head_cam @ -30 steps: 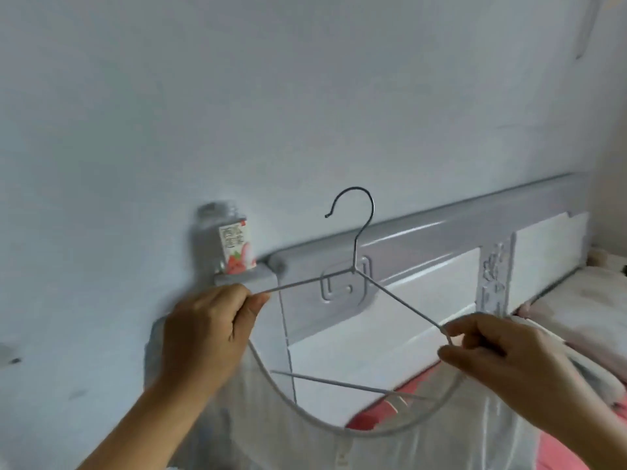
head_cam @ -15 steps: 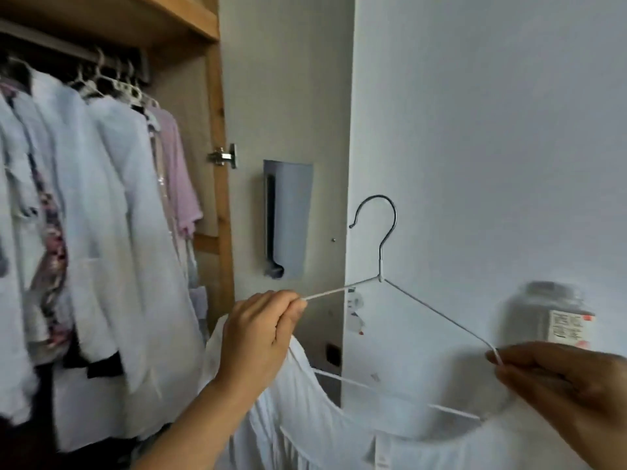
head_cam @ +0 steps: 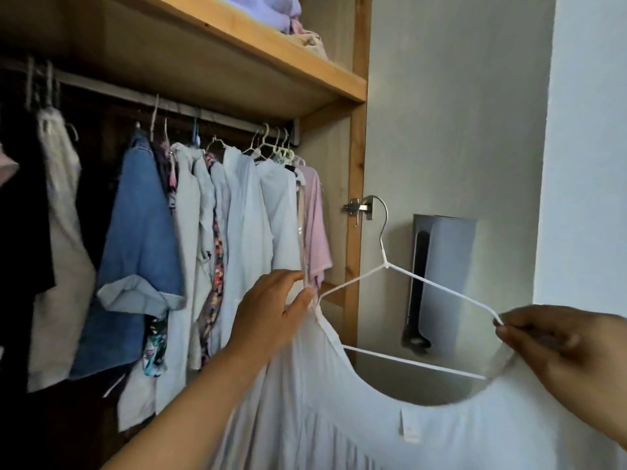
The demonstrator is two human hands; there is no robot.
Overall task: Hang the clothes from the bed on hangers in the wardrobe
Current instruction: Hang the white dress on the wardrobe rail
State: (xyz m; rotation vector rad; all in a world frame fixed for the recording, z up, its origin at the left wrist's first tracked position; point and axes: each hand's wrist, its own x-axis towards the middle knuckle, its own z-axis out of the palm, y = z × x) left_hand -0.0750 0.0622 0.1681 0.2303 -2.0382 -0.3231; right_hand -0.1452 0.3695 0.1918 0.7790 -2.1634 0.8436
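Beside full wardrobe [head_cam: 356, 184] of hung shirts [head_cam: 244, 215], both hands' fingers [head_cam: 298, 300] pinching hanger [head_cam: 437, 286] carrying white garment [head_cam: 339, 418]

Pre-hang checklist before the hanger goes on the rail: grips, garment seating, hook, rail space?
1. Left hand pinches left end of hanger: ok.
2. Right hand pinches right end: ok.
3. White garment seated on both shoulders: cannot tell, fingers hide the ends.
4. Hook upright and free: ok.
5. Free gap on rail near pink shirt: not ok, hangers crowded there.
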